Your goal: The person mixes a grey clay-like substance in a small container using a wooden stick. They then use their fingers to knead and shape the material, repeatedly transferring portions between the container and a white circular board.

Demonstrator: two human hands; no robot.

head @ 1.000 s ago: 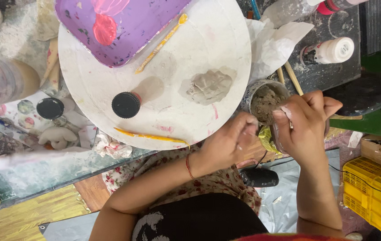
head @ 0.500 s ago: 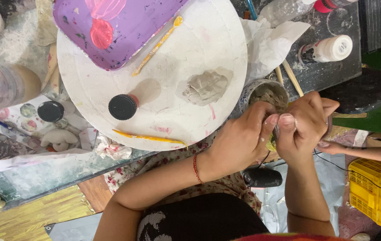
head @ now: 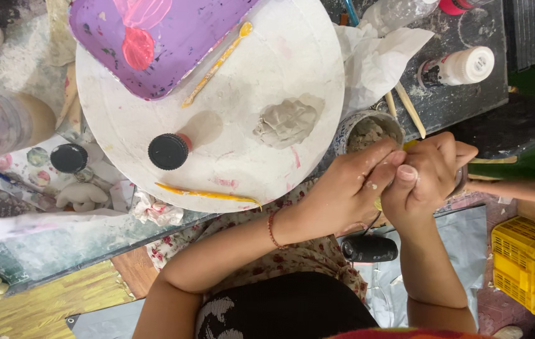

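Honestly the main thing is hard to make out: both hands are bunched together just off the lower right rim of the round white board point(head: 230, 169), and whatever they pinch is almost fully covered. Only a sliver of something yellowish point(head: 378, 204) peeks out between them, so I can't say what it is. The left hand point(head: 349, 194) has its grip curled, fingertips pressed against the right hand point(head: 427, 176), which is clenched tight around that hidden bit, thumb on top. There's grey clay smeared on the fingers.

Just above the hands sits a small pot of grey clay point(head: 368, 132), partly blocked by the left fingers. On the board there's a lump of grey clay point(head: 287, 121), a bottle with a black cap point(head: 168, 150), and a yellow modelling tool point(head: 208, 194) near the front rim. A purple tray point(head: 173, 44) overlaps the board's top and is cut off by the frame. A white bottle point(head: 462, 66) lies on the dark counter point(head: 468, 100) to the right.
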